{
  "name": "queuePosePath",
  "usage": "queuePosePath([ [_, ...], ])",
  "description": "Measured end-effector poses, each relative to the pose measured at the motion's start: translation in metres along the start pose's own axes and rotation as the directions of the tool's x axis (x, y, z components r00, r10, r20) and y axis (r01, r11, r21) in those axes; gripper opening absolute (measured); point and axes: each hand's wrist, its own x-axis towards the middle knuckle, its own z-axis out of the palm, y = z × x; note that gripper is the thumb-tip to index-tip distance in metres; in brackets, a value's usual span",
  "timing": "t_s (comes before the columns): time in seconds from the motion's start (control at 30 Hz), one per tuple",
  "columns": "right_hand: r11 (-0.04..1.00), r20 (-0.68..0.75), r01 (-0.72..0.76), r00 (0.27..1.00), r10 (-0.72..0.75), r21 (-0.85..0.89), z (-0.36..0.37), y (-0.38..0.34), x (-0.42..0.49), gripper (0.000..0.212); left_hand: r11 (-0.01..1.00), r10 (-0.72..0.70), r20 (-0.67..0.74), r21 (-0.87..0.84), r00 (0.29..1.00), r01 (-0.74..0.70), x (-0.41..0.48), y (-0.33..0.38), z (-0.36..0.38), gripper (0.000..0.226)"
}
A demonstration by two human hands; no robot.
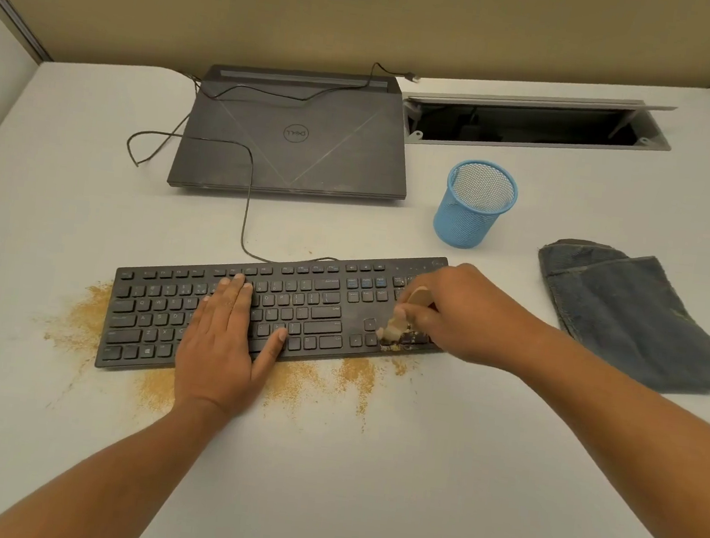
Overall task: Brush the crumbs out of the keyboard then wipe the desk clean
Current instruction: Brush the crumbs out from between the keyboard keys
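A black wired keyboard (304, 307) lies across the middle of the white desk (366, 469). My left hand (225, 342) rests flat on its middle keys with straight fingers. My right hand (454, 311) grips a small wooden-handled brush (403, 318) whose bristles touch the number pad at the keyboard's right end. Brown crumbs (314, 379) lie scattered on the desk along the keyboard's front edge and at its left end (82, 317); a few sit under the bristles. A folded dark blue cloth (631, 318) lies on the desk to the right.
A closed dark laptop (293, 138) sits behind the keyboard with thin black cables looped over and beside it. A blue mesh cup (475, 205) stands right of the laptop. An open cable hatch (533, 123) is at the back right. Partition walls enclose the desk.
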Motion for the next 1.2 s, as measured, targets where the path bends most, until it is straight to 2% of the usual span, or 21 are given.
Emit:
queuePosePath([
  [0.07, 1.0, 0.02, -0.002, 1.0, 0.002, 0.004, 0.0, 0.004, -0.006, 0.028, 1.0, 0.0, -0.003, -0.006, 1.0, 0.0, -0.001, 0.0, 0.0, 0.08],
  [0.17, 0.998, -0.062, -0.024, 0.998, 0.028, 0.066, 0.002, 0.012, -0.01, 0.02, 1.0, 0.002, 0.001, -0.007, 1.0, -0.002, 0.0, -0.001, 0.001, 0.08],
  [0.3, 1.0, 0.015, -0.014, 1.0, 0.014, 0.022, 0.007, 0.014, -0.011, 0.026, 1.0, 0.002, 0.001, 0.001, 1.0, -0.002, 0.0, -0.001, 0.001, 0.08],
  [0.43, 0.998, -0.141, -0.008, 0.99, 0.017, 0.069, 0.003, 0.014, -0.011, 0.022, 1.0, 0.0, -0.005, -0.007, 1.0, 0.0, 0.0, 0.0, 0.001, 0.081],
  [0.57, 0.999, -0.036, -0.028, 0.999, 0.028, 0.025, 0.006, 0.01, -0.013, 0.022, 1.0, 0.006, -0.01, -0.002, 1.0, -0.006, 0.0, 0.0, 0.0, 0.082],
  [0.7, 0.999, -0.124, -0.04, 0.991, 0.041, 0.017, -0.004, 0.015, -0.014, 0.023, 1.0, 0.006, -0.009, -0.004, 1.0, -0.006, 0.0, -0.001, 0.001, 0.082],
  [0.83, 0.998, -0.022, -0.048, 0.999, 0.047, -0.044, -0.009, 0.016, -0.015, 0.023, 1.0, 0.003, -0.011, -0.009, 1.0, -0.003, 0.0, 0.0, 0.001, 0.081],
  [0.97, 0.999, -0.084, -0.044, 0.995, 0.044, -0.002, -0.013, 0.016, -0.014, 0.02, 1.0, 0.003, -0.011, -0.008, 1.0, -0.003, 0.0, 0.0, 0.001, 0.081],
  [1.1, 0.996, -0.03, -0.075, 0.997, 0.073, -0.058, -0.01, 0.019, -0.015, 0.018, 1.0, 0.005, -0.017, -0.006, 1.0, -0.005, 0.0, 0.0, 0.001, 0.081],
  [1.2, 0.996, -0.064, -0.06, 0.996, 0.056, -0.062, -0.013, 0.016, -0.017, 0.02, 1.0, 0.004, -0.017, 0.004, 1.0, -0.004, 0.0, 0.0, 0.001, 0.082],
])
